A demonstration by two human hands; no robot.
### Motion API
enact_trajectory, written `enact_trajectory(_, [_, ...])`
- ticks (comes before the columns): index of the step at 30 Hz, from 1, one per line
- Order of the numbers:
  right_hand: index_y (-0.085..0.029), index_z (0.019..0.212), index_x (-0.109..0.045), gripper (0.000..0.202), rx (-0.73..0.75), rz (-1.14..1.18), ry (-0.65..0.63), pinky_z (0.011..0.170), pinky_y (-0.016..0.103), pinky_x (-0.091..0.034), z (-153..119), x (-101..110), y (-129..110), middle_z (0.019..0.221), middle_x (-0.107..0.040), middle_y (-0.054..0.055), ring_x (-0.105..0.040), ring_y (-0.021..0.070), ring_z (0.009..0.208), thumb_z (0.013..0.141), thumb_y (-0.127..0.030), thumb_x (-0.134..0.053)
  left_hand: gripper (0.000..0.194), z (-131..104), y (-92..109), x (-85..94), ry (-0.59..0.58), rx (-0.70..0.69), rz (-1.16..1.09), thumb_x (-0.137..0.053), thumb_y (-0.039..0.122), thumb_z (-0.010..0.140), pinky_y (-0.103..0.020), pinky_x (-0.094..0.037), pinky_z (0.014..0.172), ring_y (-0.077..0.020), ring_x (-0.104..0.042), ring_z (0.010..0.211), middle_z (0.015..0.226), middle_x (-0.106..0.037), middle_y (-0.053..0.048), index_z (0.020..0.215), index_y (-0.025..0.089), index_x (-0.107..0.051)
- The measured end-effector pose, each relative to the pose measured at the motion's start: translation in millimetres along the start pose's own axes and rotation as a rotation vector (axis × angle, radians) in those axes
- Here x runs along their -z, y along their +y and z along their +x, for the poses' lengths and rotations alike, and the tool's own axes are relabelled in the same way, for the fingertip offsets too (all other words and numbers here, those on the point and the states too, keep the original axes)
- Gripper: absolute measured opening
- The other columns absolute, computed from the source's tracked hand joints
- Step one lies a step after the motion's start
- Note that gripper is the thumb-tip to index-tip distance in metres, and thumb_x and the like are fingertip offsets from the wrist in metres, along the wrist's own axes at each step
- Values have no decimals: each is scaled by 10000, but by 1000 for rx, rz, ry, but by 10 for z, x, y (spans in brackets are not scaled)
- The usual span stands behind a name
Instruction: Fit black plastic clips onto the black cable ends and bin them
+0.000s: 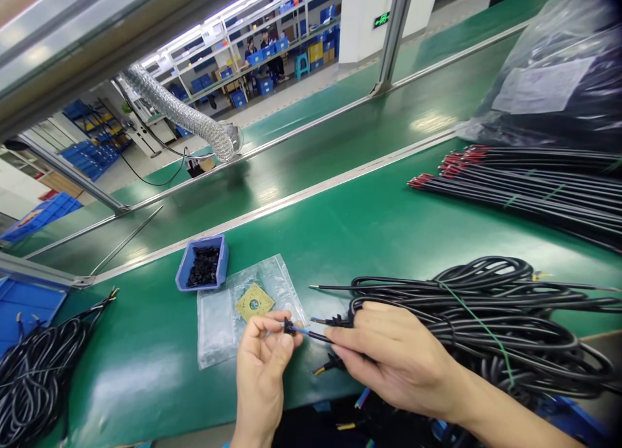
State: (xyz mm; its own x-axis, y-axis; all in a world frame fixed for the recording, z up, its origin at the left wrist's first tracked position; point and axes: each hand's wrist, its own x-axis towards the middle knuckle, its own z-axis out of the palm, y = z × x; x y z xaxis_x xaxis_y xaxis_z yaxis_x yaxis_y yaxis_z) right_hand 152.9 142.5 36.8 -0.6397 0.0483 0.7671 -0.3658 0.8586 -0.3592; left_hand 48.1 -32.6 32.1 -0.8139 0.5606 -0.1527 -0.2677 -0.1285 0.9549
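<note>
My left hand (262, 370) pinches a small black plastic part (289, 327) between thumb and fingers. A black cable (318, 336) is gripped by my right hand (403, 357); its bare end, with blue and other thin wires, reaches the plastic part. I cannot tell how far the wires go into it. Close to my right fingers, other cable ends carry similar black parts (335, 321). Beyond my left hand lies a clear plastic bag (214, 331) with a yellowish square pad (255, 302) on it, the pad having a round hole.
A blue bin (225, 260) holds many small black parts. Coiled black cables (476, 292) lie at right, another cable bundle (34, 370) at left. Behind are red-tipped cables (515, 182) and a large plastic-wrapped pack (558, 72). A flexible silver duct (179, 111) hangs over the bench.
</note>
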Motion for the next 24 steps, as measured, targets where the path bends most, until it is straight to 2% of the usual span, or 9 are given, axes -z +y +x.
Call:
enact_trajectory(6, [-144, 970, -653, 138, 22, 72, -24, 522, 288, -297, -36, 5, 26, 579, -513, -29, -421, 114, 510, 881, -100, -558, 236, 21, 23, -25, -58, 30, -59, -795, 264, 776, -224, -567, 804, -170, -687, 955, 1087, -644, -39, 941, 201, -639])
enact_trajectory(11, [-163, 975, -656, 140, 0, 108, -71, 540, 281, -310, -30, 35, 22, 590, -522, -32, -437, 115, 527, 889, -119, -554, 222, 64, 47, 2, -95, 58, -133, -829, 216, 734, -177, -563, 763, -152, -701, 931, 1042, -667, -22, 900, 200, -682])
enact_trajectory(17, [-177, 1001, -651, 144, -38, 101, -89, 553, 272, -322, -5, 40, 17, 601, -525, -38, -438, 113, 533, 913, -145, -542, 274, 71, 43, -6, -273, 84, -182, -862, 167, 682, -181, -576, 741, -136, -711, 850, 992, -699, -22, 908, 206, -711])
enact_trajectory(20, [-170, 976, -643, 112, -62, 84, -54, 554, 274, -318, -5, 36, 5, 621, -533, -31, -431, 117, 550, 902, -146, -562, 370, 56, 24, -66, -242, 98, -202, -879, 154, 654, -169, -572, 728, -119, -704, 819, 951, -692, -13, 977, 224, -713])
enact_trajectory(24, [-160, 925, -630, 76, -66, 53, -49, 556, 284, -306, -21, 32, -5, 641, -535, -13, -405, 129, 574, 897, -140, -563, 252, 53, -45, -113, -208, 22, -155, -881, 160, 646, -142, -553, 653, -83, -683, 713, 856, -637, 20, 856, 211, -752])
